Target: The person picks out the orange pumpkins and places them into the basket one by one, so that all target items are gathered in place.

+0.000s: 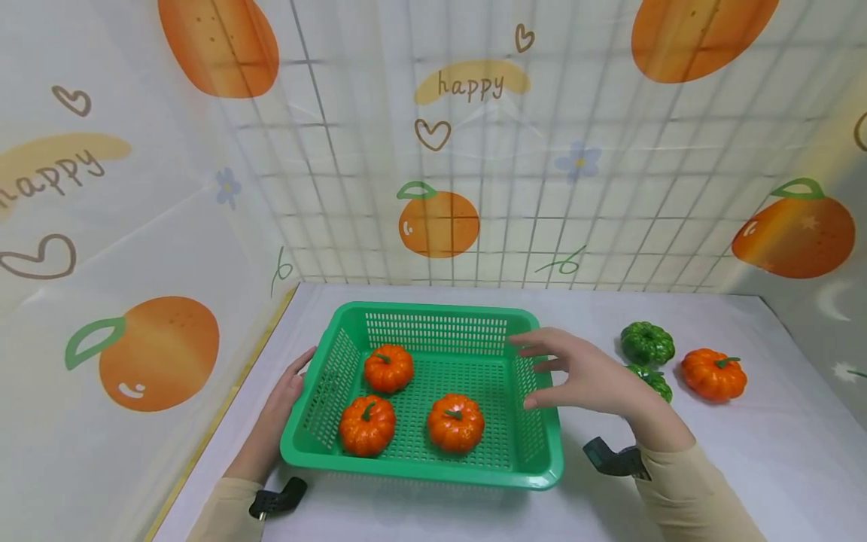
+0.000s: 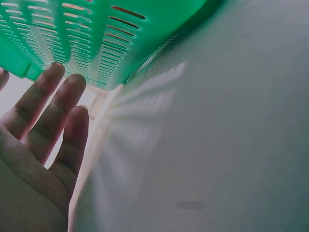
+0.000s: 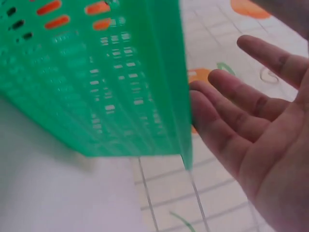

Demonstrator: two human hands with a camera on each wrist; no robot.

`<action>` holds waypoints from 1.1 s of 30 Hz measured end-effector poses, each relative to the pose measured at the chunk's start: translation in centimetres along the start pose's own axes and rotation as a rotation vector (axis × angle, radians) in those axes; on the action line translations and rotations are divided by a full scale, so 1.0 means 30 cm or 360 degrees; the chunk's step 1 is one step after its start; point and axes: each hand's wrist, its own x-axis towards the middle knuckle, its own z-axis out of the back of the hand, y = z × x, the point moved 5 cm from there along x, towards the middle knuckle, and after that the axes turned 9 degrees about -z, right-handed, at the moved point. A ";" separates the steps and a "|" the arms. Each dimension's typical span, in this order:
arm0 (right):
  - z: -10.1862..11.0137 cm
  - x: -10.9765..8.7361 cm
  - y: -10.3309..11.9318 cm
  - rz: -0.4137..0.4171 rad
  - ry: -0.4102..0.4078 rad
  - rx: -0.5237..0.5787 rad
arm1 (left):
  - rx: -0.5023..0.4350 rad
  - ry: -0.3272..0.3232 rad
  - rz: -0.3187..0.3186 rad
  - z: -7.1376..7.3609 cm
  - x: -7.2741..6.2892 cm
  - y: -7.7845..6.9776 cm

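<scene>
A green plastic basket (image 1: 420, 468) with slotted walls stands on the table. Inside it lie three small orange pumpkins: one at the back left (image 1: 389, 369), one at the front left (image 1: 367, 426) and one near the middle (image 1: 456, 424). My left hand (image 1: 278, 410) is at the basket's left side, fingers extended along the outer wall; whether they touch it I cannot tell. Over the right rim hovers my right hand (image 1: 585, 376), fingers spread and thumb apart, holding nothing. In the right wrist view, the fingertips of that hand (image 3: 270, 140) appear close to the rim.
On the white table (image 1: 779, 452), right of the basket, are two green pumpkins (image 1: 647, 344), the nearer one (image 1: 653, 382) partly hidden by my right hand. Another orange pumpkin (image 1: 713, 375) sits beside them. A printed curtain (image 1: 352, 196) over a wire grid closes off the back.
</scene>
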 end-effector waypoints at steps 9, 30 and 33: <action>0.095 -0.071 -0.088 -0.0033 -0.0208 -0.0066 | -0.0022 0.0003 -0.0014 -0.004 0.001 0.000; 0.271 -0.197 -0.214 -0.0249 -0.0388 -0.0145 | -0.0027 0.0007 0.0010 -0.003 0.005 -0.003; 0.306 -0.226 -0.239 -0.0285 -0.0412 -0.0163 | -0.0010 0.0009 0.0006 -0.002 0.007 -0.004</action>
